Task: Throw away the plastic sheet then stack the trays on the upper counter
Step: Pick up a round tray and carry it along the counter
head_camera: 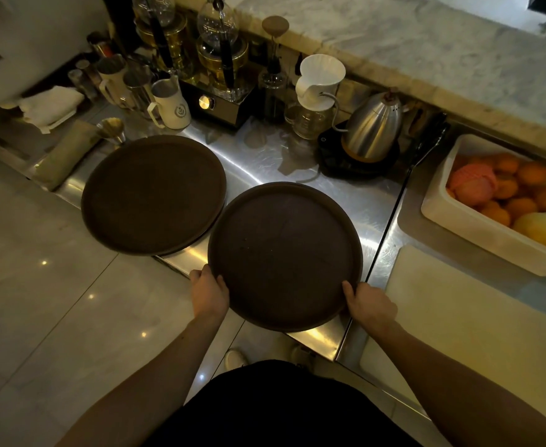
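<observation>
Two round dark brown trays lie on the steel lower counter (297, 162). The near tray (284, 253) overhangs the counter's front edge, and its rim slightly overlaps the far left tray (152, 191). My left hand (209, 290) grips the near tray's left front rim. My right hand (370, 304) grips its right front rim. The marble upper counter (426, 46) runs across the top right. No plastic sheet is in view.
Behind the trays stand milk pitchers (168, 104), siphon brewers (223, 59), a pour-over dripper (320, 82) and a steel kettle (375, 124) on a scale. A white bin of oranges (497, 201) and a white cutting board (452, 317) sit to the right. Tiled floor lies to the left.
</observation>
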The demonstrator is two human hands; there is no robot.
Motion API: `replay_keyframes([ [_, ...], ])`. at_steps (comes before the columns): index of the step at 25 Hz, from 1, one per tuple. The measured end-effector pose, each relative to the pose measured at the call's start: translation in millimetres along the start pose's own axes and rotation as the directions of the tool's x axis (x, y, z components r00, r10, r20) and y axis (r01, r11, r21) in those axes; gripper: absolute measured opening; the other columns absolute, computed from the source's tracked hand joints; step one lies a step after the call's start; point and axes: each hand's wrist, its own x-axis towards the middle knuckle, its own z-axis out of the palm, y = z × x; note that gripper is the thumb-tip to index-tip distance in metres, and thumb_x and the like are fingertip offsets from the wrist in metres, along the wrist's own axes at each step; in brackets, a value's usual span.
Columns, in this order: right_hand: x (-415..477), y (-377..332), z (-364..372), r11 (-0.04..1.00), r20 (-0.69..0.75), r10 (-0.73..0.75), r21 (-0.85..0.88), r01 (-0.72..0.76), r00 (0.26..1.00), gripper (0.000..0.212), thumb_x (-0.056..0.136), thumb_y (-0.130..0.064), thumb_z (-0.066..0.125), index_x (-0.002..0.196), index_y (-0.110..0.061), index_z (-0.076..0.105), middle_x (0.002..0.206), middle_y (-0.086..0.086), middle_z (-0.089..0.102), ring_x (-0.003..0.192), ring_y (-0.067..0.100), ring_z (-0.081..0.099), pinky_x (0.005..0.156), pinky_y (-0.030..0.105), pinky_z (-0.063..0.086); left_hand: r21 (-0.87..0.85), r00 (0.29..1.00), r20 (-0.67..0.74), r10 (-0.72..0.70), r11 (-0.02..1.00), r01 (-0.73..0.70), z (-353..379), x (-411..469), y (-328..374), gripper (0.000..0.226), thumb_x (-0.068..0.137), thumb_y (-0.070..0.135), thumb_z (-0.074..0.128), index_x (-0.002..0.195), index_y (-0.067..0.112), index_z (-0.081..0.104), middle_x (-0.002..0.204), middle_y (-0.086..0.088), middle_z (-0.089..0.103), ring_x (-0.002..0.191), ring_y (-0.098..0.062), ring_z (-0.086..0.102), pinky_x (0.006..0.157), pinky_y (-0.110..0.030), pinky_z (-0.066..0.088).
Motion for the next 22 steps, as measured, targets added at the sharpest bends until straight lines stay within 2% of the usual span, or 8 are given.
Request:
replay_keyframes([
  [4,9.7,-3.3,0.2,0.997,0.108,0.037,0.057,-0.044,0.993,0.06,0.099,-0.052,0.021,0.112,-0.007,0.058,0.11,0.016,0.066,0.102,0.032,0.063,0.086,0.04,0.047,-0.003,0.999,0.024,-0.035,0.999,0.035,3.9,-4.8,4.0,0.032,0.097,0.012,0.046,0.127,0.001,0.048,0.126,-0.021,0.047,0.108,-0.033,0.055,0.092,-0.039,0.046],
  [7,12.7,-2.5,-0.5,0.987,0.171,0.038,0.147,-0.064,0.985,0.06,0.1,-0.05,0.022,0.12,-0.003,0.054,0.119,0.02,0.062,0.11,0.034,0.06,0.091,0.041,0.045,-0.012,0.997,0.056,-0.046,0.999,0.047,2.6,-3.5,4.8,0.034,0.097,0.012,0.045,0.128,-0.001,0.045,0.128,-0.023,0.047,0.111,-0.035,0.054,0.093,-0.041,0.045],
  [9,11.8,-0.5,0.1,0.983,0.162,0.047,0.168,-0.074,0.986,0.058,0.099,-0.05,0.024,0.122,-0.003,0.051,0.12,0.021,0.061,0.11,0.035,0.059,0.091,0.041,0.046,-0.011,0.996,0.08,-0.036,0.999,0.037,-0.5,-1.2,2.8,0.034,0.097,0.012,0.045,0.129,-0.001,0.045,0.129,-0.022,0.047,0.114,-0.035,0.052,0.094,-0.041,0.045],
  [13,3.8,0.4,-5.6,0.975,-0.084,0.088,0.211,-0.069,0.993,0.042,0.097,-0.043,0.039,0.119,-0.007,0.043,0.11,0.016,0.063,0.099,0.034,0.063,0.077,0.038,0.046,-0.03,0.998,0.064,0.012,0.999,-0.01,-4.9,-4.7,2.9,0.038,0.096,0.016,0.047,0.131,0.002,0.043,0.13,-0.021,0.046,0.113,-0.035,0.053,0.095,-0.042,0.046],
  [16,0.3,-4.9,-16.7,0.971,-0.247,0.009,0.234,0.05,0.969,0.032,0.096,-0.037,0.044,0.115,-0.012,0.044,0.105,0.01,0.062,0.088,0.027,0.064,0.07,0.033,0.045,-0.037,0.998,0.041,0.056,0.998,-0.054,-5.3,-11.6,7.3,0.051,0.095,0.022,0.049,0.141,0.008,0.033,0.134,-0.021,0.041,0.119,-0.036,0.049,0.098,-0.045,0.047],
  [19,0.7,-16.5,-25.7,0.95,-0.292,-0.112,0.249,0.188,0.95,0.034,0.096,-0.036,0.044,0.121,-0.013,0.044,0.115,0.01,0.057,0.096,0.026,0.063,0.077,0.036,0.051,-0.004,0.995,0.01,0.097,0.995,-0.097,-5.8,-18.0,10.1,0.057,0.095,0.031,0.048,0.145,0.012,0.028,0.143,-0.018,0.034,0.13,-0.035,0.04,0.103,-0.049,0.044],
  [22,1.4,-33.7,-30.9,0.925,-0.299,-0.236,0.221,0.308,0.925,0.041,0.096,-0.039,0.045,0.129,-0.015,0.041,0.127,0.01,0.052,0.109,0.027,0.058,0.088,0.039,0.051,0.026,0.986,-0.055,0.156,0.988,-0.155,-10.1,-22.2,14.4,0.058,0.095,0.039,0.044,0.145,0.014,0.029,0.145,-0.016,0.035,0.13,-0.033,0.039,0.103,-0.047,0.043],
])
